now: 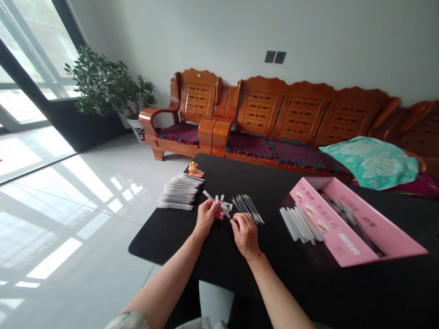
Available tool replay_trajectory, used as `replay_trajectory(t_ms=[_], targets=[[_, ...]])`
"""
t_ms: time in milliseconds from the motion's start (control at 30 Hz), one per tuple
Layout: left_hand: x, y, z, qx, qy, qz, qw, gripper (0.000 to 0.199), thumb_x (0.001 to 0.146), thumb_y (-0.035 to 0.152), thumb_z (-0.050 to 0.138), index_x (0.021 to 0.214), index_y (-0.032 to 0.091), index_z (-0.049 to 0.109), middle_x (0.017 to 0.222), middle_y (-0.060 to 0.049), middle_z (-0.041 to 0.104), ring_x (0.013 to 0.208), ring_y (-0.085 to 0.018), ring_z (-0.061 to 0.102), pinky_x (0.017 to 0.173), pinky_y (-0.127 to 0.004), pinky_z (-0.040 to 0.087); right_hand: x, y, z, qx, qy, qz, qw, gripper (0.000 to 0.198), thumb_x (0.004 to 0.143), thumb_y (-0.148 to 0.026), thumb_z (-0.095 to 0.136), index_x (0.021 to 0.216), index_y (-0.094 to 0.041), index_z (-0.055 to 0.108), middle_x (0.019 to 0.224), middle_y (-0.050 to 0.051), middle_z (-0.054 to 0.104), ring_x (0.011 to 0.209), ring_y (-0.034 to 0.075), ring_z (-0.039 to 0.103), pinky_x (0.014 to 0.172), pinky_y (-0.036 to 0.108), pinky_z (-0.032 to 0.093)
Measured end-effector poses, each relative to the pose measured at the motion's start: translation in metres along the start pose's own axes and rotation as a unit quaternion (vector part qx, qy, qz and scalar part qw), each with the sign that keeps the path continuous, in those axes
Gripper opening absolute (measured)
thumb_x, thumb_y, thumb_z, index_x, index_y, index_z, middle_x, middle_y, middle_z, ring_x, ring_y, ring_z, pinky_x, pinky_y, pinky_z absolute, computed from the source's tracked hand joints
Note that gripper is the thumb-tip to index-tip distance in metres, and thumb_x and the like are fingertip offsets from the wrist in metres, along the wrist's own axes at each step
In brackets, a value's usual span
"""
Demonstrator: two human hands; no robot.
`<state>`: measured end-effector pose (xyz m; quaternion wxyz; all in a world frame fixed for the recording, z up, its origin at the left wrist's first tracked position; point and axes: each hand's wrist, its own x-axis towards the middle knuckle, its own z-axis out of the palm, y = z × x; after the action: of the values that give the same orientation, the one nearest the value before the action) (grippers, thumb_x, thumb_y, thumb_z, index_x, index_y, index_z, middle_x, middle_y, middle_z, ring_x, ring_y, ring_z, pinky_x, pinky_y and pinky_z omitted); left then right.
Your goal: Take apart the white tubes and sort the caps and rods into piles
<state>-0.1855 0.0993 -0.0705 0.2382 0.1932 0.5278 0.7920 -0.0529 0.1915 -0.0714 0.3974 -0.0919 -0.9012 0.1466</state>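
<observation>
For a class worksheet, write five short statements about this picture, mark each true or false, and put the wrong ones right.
1. The pink box stands on the black table. True.
2. The small orange figurine sits inside the pink box. False: it stands on the table, at the far end of the row of whitish tubes.
3. The left hand holds a slim whitish piece. True.
4. The thin rods lie to the left of the left hand. False: they lie just beyond the right hand.
5. The leafy plant is left of the wooden seating in the picture. True.
</observation>
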Motion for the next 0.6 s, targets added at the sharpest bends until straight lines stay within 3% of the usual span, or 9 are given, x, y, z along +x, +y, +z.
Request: replay_trajectory(t_ms=[167,433,600], targets=[[-0.0018,0.0026,0.0023,0.004,-0.014,-0.004,1.0,0.041,0.075,0.051,0.071,0.077,0.013,0.059,0.058,-0.001,0.063,0.047,-0.012,0.061,0.045,-0.022,0.051,-0.0003,-0.0005,0.0012,-0.017,-0.015,-0.014,1.0,0.016,0.095,-0.016,0.044,0.09,-0.017,0.059,0.086,0.008,0.063,0.087,0.021,0.057,0.08,0.038,0.047],[-0.0022,0.0017,0.0026,0.008,-0.017,-0.003,1.0,0.04,0.076,0.051,0.07,0.078,0.012,0.06,0.059,-0.001,0.064,0.047,-0.012,0.062,0.045,-0.022,0.052,-0.0019,0.0025,0.0039,0.011,0.017,0.015,1.0,0.007,0.092,-0.022,0.053,0.088,-0.018,0.057,0.086,0.007,0.062,0.086,0.021,0.057,0.08,0.037,0.047],[-0.0024,0.0021,0.0029,0.006,-0.011,-0.006,1.0,0.041,0.075,0.051,0.071,0.077,0.012,0.059,0.058,-0.001,0.063,0.047,-0.012,0.061,0.044,-0.021,0.051,-0.0012,0.0015,0.0038,-0.006,-0.014,-0.007,1.0,0.014,0.094,-0.016,0.047,0.088,-0.017,0.059,0.084,0.007,0.062,0.084,0.02,0.056,0.079,0.036,0.046]])
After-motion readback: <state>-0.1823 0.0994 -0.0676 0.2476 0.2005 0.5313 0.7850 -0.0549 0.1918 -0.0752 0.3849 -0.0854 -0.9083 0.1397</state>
